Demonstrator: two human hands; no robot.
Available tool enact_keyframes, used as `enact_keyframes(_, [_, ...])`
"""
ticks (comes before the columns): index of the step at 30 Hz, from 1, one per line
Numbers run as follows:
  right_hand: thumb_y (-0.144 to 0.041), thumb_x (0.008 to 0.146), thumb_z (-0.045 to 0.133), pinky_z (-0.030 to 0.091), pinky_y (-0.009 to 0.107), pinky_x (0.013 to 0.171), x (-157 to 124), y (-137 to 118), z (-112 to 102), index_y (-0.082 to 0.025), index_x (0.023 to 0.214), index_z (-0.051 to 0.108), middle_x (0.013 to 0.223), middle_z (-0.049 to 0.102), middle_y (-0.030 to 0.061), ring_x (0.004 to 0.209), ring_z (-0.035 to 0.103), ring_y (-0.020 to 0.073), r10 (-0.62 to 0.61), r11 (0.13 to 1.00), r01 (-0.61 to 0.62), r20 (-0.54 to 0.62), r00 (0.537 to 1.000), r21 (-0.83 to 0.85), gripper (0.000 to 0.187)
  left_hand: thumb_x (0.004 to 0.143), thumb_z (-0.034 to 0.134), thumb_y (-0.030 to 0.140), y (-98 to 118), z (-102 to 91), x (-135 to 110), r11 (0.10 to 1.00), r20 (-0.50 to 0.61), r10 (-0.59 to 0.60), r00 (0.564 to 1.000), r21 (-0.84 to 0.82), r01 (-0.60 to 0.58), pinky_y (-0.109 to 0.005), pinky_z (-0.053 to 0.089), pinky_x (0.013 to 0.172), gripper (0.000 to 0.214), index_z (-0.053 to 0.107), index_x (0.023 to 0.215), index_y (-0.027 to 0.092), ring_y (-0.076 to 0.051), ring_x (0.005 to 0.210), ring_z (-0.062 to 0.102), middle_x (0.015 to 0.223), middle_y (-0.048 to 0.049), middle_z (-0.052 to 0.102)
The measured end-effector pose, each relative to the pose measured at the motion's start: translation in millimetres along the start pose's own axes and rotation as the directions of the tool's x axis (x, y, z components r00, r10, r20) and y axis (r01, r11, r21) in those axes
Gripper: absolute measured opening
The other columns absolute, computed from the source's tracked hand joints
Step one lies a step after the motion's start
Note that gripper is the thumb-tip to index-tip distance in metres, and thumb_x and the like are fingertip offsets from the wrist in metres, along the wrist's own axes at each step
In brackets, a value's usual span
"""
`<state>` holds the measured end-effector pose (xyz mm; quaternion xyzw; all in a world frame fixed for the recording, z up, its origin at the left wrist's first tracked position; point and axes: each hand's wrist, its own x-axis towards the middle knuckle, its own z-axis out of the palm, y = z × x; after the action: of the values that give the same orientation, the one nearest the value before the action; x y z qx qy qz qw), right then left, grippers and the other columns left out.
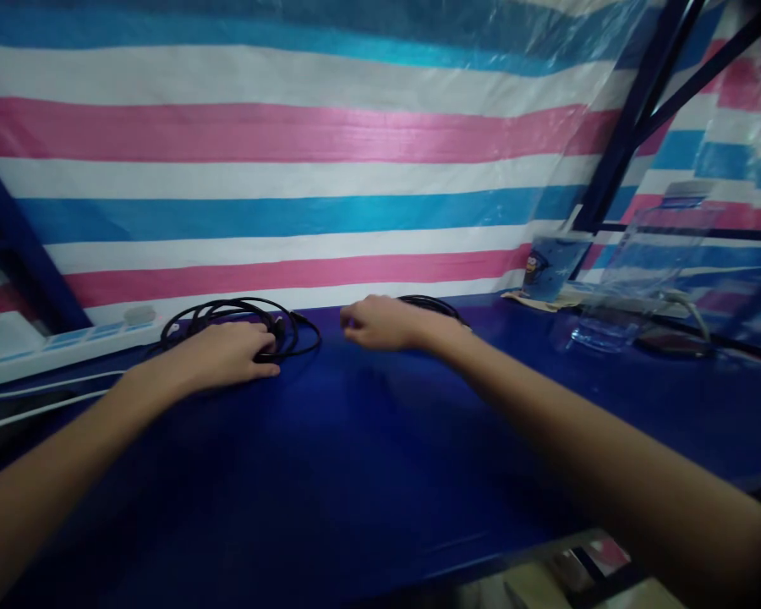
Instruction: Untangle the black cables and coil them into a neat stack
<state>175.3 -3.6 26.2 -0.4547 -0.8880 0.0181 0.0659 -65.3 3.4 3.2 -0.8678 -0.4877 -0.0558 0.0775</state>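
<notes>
A coil of black cable [244, 303] lies at the back left of the blue table [330, 474]. My left hand [238, 351] is on its near side, with the fingers curled over the loops and the thumb pointing right. To the right, my right hand [380, 321] is held low by the back of the table, fingers curled in, and nothing shows in them. A second black cable coil [435, 302] lies just behind my right wrist, which partly hides it.
A white power strip [95, 340] stands on the left, with white cords [44, 410] in front. At the back right are a printed cup [550, 266], a clear plastic bottle [640, 271] and a dark round object [672, 341]. Striped sheeting [292, 178] hangs behind the table.
</notes>
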Motion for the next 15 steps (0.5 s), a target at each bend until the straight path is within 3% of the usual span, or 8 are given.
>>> enact_keyframes(2, [-0.038, 0.084, 0.052, 0.046, 0.037, 0.075, 23.8, -15.0, 19.9, -0.010, 0.091, 0.068, 0.094, 0.068, 0.0201, 0.088, 0.064, 0.0296, 0.163, 0.975, -0.167, 0.037, 0.986, 0.147, 0.033, 0.082, 0.048, 0.034, 10.7, 7.4, -4.5, 0.994, 0.055, 0.022, 0.998, 0.110, -0.028, -0.035, 0.043, 0.064, 0.022, 0.066, 0.081, 0.022, -0.028, 0.078, 0.066, 0.091, -0.0119, 0.071])
enact_keyframes(5, [-0.050, 0.087, 0.043, 0.049, 0.035, 0.063, 52.1, -23.3, 47.2, -0.007, 0.091, 0.066, 0.079, 0.067, 0.0201, 0.071, 0.066, 0.0263, 0.298, 0.918, -0.297, 0.036, 0.954, 0.264, 0.049, 0.088, 0.035, 0.027, 35.1, 17.0, -7.2, 0.982, 0.007, -0.016, 1.000, 0.186, 0.014, -0.036, 0.043, 0.062, 0.029, 0.063, 0.093, 0.020, -0.031, 0.079, 0.067, 0.092, -0.0137, 0.072])
enact_keyframes(8, [-0.040, 0.085, 0.049, 0.047, 0.028, 0.049, 60.0, -15.2, 62.3, -0.008, 0.085, 0.064, 0.069, 0.066, 0.0147, 0.052, 0.061, 0.0190, 0.386, 0.837, -0.372, 0.051, 0.921, 0.401, 0.035, 0.091, 0.030, 0.028, 62.2, 22.3, -9.0, 0.992, -0.043, -0.005, 0.999, 0.125, 0.010, -0.036, 0.044, 0.059, 0.033, 0.061, 0.099, 0.020, -0.029, 0.076, 0.068, 0.091, -0.0125, 0.071])
enact_keyframes(10, [-0.033, 0.087, 0.046, 0.045, 0.025, 0.046, 55.8, -4.5, 64.2, -0.010, 0.085, 0.062, 0.071, 0.065, 0.0123, 0.049, 0.057, 0.0153, 0.422, 0.791, -0.373, 0.008, 0.906, 0.485, 0.028, 0.093, 0.030, 0.038, 72.9, 20.2, -9.1, 1.000, -0.083, 0.020, 0.996, 0.019, -0.018, -0.035, 0.045, 0.063, 0.036, 0.062, 0.095, 0.021, -0.027, 0.079, 0.067, 0.092, -0.0099, 0.071])
enact_keyframes(12, [-0.031, 0.092, 0.038, 0.044, 0.022, 0.048, 48.8, 5.1, 59.9, -0.011, 0.095, 0.059, 0.077, 0.063, 0.0100, 0.053, 0.056, 0.0129, 0.442, 0.765, -0.325, -0.086, 0.893, 0.556, 0.028, 0.093, 0.030, 0.047, 71.8, 13.8, -7.9, 0.998, -0.205, -0.010, 0.979, -0.062, -0.002, -0.037, 0.047, 0.075, 0.042, 0.063, 0.090, 0.022, -0.026, 0.087, 0.065, 0.094, -0.0077, 0.071])
enact_keyframes(15, [-0.035, 0.097, 0.026, 0.044, 0.018, 0.053, 38.6, 9.4, 45.4, -0.018, 0.118, 0.045, 0.079, 0.055, 0.0025, 0.055, 0.052, 0.0087, 0.431, 0.729, -0.182, -0.235, 0.871, 0.660, 0.033, 0.092, 0.033, 0.045, 46.7, 3.3, -6.0, 0.981, -0.437, -0.196, 0.878, -0.092, 0.173, -0.047, 0.041, 0.092, 0.040, 0.062, 0.102, 0.020, -0.031, 0.106, 0.058, 0.110, -0.0113, 0.067])
